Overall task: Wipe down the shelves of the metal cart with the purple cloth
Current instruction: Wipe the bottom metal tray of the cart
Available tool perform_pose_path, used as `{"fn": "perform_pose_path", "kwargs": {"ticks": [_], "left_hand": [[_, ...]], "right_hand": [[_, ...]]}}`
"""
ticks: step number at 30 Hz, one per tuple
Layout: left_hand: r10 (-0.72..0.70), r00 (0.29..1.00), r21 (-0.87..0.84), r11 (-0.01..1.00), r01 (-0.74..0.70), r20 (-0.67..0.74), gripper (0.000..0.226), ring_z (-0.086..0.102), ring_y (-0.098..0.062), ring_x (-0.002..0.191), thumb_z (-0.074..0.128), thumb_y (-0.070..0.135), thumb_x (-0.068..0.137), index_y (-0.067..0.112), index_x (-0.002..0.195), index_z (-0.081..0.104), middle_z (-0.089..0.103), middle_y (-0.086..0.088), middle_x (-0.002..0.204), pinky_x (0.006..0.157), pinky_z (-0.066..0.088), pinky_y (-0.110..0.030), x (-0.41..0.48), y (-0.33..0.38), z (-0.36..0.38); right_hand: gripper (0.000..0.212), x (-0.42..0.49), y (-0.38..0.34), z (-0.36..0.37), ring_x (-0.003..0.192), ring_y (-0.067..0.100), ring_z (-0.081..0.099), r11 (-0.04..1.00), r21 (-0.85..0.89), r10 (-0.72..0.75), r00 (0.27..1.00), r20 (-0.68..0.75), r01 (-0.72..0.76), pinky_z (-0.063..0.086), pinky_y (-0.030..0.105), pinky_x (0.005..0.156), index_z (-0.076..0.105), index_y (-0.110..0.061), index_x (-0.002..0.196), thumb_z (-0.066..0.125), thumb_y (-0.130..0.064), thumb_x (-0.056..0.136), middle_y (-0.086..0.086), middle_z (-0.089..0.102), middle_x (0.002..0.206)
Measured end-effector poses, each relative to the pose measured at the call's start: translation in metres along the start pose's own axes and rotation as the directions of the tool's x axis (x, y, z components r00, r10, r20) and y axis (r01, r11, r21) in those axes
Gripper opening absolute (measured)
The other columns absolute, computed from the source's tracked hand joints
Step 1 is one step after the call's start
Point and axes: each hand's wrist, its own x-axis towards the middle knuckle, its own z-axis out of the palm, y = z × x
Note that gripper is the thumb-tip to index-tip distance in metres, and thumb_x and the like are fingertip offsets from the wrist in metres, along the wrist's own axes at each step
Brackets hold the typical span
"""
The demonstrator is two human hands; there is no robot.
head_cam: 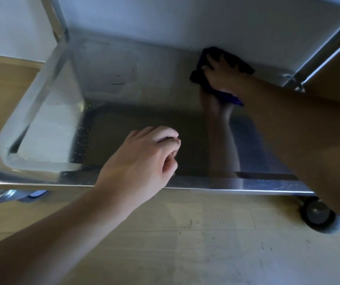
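- My right hand (222, 73), fingers spread flat, presses the cloth (198, 77) into the shelf's (134, 124) far right corner.
- My left hand (144, 157) hovers loosely curled, empty.
- Next, I reckon: sweep leftward.

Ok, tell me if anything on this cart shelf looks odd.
A dark squiggly mark sits on the shelf left of the purple cloth, inside a smeary patch; pale specks dot the left side. No damage shows.
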Motion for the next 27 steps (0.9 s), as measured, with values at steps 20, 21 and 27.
{"fn": "perform_pose_path", "kwargs": {"ticks": [20,21,27], "left_hand": [[0.029,0.997,0.034,0.999,-0.027,-0.070,0.016,0.059,-0.012,0.101,0.056,0.021,0.088,0.019,0.095,0.070,0.060,0.010,0.119,0.090,0.048,-0.035,-0.001,0.000,0.005],[0.030,0.997,0.033,0.999,-0.028,-0.072,0.015,0.060,-0.012,0.101,0.057,0.021,0.088,0.019,0.096,0.070,0.060,0.010,0.118,0.089,0.048,-0.035,-0.001,0.000,0.005],[0.026,0.996,-0.013,1.000,-0.028,-0.088,0.020,0.060,-0.013,0.103,0.055,0.019,0.087,0.016,0.098,0.072,0.062,0.008,0.120,0.089,0.047,-0.038,-0.002,-0.001,0.005]], "right_hand": [[0.056,-0.053,-0.046,0.013,0.147,0.044,0.001,0.990,0.130,0.065,0.994,-0.087,-0.053,0.001,0.057,0.118,0.009,-0.043,0.151,0.019,-0.058,0.098,-0.007,-0.001,0.164],[0.055,-0.051,-0.068,0.013,0.147,0.045,0.001,0.994,0.104,-0.005,0.997,-0.073,0.013,0.002,0.059,0.118,0.009,-0.043,0.152,0.019,-0.056,0.099,-0.007,-0.002,0.164],[0.053,-0.107,-0.077,0.026,0.150,0.034,-0.002,0.894,0.000,-0.447,0.893,-0.043,0.448,0.003,0.055,0.120,0.006,-0.045,0.151,0.018,-0.055,0.100,-0.008,-0.002,0.164]]}}
